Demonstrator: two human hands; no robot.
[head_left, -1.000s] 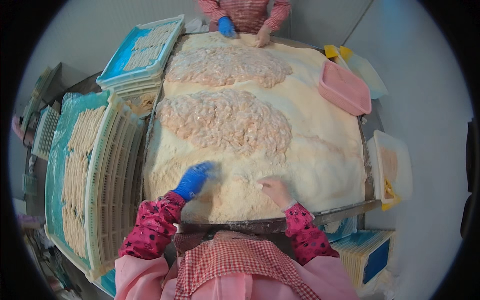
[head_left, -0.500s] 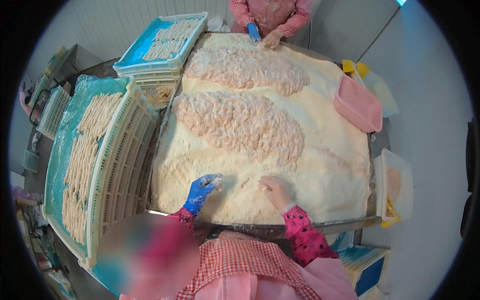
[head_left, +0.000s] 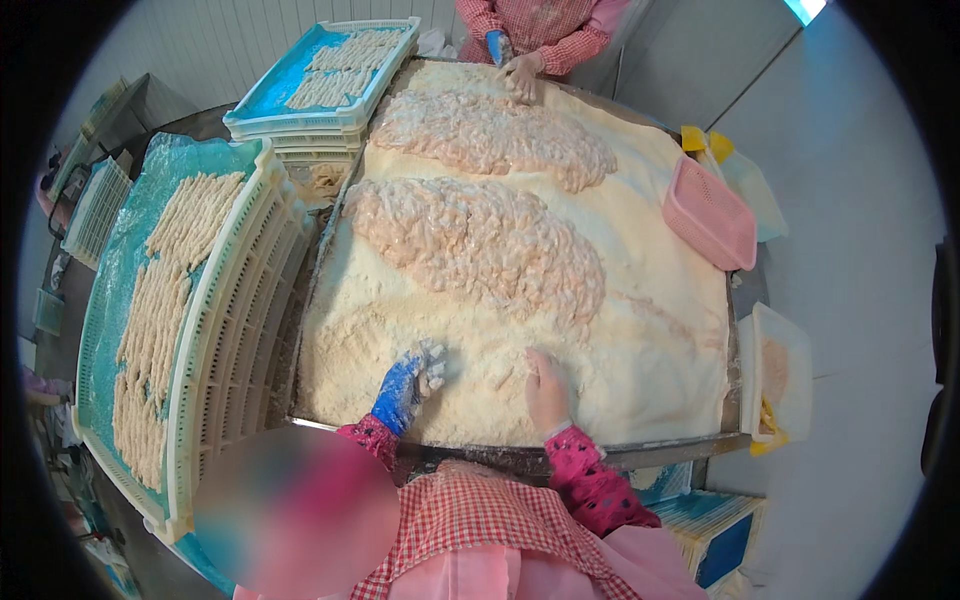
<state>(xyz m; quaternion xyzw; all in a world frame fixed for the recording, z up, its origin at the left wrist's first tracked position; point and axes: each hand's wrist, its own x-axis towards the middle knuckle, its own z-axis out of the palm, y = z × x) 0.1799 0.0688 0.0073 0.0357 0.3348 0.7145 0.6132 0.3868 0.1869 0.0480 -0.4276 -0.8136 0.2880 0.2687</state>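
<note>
Both hands have drawn closer together since half a second ago, and the view has swung so the cream slatted plastic tray [head_left: 235, 330] on the left is filling more of the picture. Left hand [head_left: 408, 382], in a blue glove caked with crumb, is pressing into the pale breadcrumb bed [head_left: 640, 340] covering the wide metal desk [head_left: 660, 452]; its fingers [head_left: 430, 358] are curling loosely over a crumb-coated lump, half closed rather than clenched, though what exactly sits beneath them is too buried to tell. Right hand [head_left: 546, 390], bare and dusted with crumb, is lying nearly flat on the crumbs just beside it, fingers [head_left: 535, 362] stretched forward and released, gripping nothing.

Just beyond the hands a mound of pinkish battered pieces [head_left: 480, 240] is lying on the crumbs, with a second mound [head_left: 500, 135] farther off. On the slatted tray, rows of breaded sticks [head_left: 165, 300] are resting on a blue plastic sheet [head_left: 120, 270]. A pink plastic basket [head_left: 710, 212] is sitting at the right edge of the desk. At the far end, another person's hands [head_left: 515, 65] are working in the crumbs.
</note>
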